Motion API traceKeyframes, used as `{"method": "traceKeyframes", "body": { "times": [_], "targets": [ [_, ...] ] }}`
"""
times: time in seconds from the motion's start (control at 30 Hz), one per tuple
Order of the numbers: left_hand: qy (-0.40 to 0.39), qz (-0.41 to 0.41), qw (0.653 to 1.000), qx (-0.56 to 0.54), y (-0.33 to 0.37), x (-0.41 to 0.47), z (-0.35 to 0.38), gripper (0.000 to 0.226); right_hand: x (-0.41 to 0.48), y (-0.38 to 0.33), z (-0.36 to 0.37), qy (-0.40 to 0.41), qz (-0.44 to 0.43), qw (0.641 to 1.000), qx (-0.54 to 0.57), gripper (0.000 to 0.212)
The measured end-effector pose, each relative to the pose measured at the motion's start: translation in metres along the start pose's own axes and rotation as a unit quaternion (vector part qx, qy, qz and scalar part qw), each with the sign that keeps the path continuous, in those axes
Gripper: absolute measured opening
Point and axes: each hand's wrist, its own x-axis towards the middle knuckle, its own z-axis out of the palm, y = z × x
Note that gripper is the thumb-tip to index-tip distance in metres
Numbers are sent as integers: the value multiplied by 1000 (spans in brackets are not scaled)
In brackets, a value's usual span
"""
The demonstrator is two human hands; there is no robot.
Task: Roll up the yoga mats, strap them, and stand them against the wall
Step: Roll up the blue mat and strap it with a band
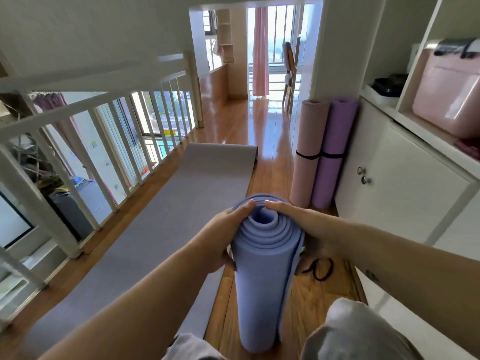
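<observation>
A rolled blue yoga mat [262, 289] stands upright on the wooden floor in front of me. My left hand [223, 237] grips its upper left side, thumb on the top rim. My right hand [298, 224] grips the upper right side, thumb also on the rim. A black strap [320, 268] lies loose on the floor just right of the roll. A grey mat [161, 224] lies unrolled flat to the left. A pink rolled mat [307, 152] and a purple rolled mat [331, 152], each with a black strap, stand against the white cabinet.
A white railing [85, 141] runs along the left over a drop. A white cabinet [400, 178] with shelves and a pink box [449, 92] fills the right. My knees [358, 331] are at the bottom. A chair stands far back by the window.
</observation>
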Motion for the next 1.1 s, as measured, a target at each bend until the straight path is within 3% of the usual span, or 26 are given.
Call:
{"method": "traceKeyframes", "body": {
  "times": [0.1, 0.17, 0.27, 0.37, 0.5, 0.63, 0.7, 0.8, 0.93, 1.03, 1.07, 1.1],
  "targets": [
    [11, 2, 1000, 2, 2, 4, -6, 44, 2, -2, 5, 15, -1, 1000, 2, 112],
    [10, -6, 1000, 2, 1, 7, -10, 47, 2, -3, 5, -24, 8, 1000, 10, 124],
    [3, 5, 1000, -4, 1, 8, -12, 45, -3, -6, 3, -68, -6, 997, -25, 111],
    [5, 4, 1000, -11, -1, 16, -13, 46, 1, -5, 8, -18, -42, 998, -50, 95],
    [10, -1, 1000, -12, -2, 9, -9, 51, 0, 0, 7, 0, -53, 998, -39, 102],
    [-59, -131, 978, -154, -25, -8, -9, 74, -22, 7, 8, -55, -58, 995, -63, 102],
    [-86, -163, 966, -183, -42, -24, -6, 57, -31, 14, 13, -87, -97, 989, -75, 91],
    [-52, -118, 969, -209, -60, -40, 1, 32, -46, 21, 25, -109, -134, 981, -89, 73],
    [8, -37, 964, -262, -65, -53, -4, 28, -62, 26, 33, -117, -183, 972, -91, 76],
    [-10, 14, 969, -247, -46, -57, -12, 18, -61, 8, 22, -59, -153, 983, 79, 74],
    [-19, 26, 968, -249, -37, -59, -12, 25, -60, 0, 17, -40, -125, 982, 135, 67],
    [-17, 41, 969, -243, -32, -58, -12, 47, -58, -8, 13, -25, -96, 981, 168, 59]
  ]
}}
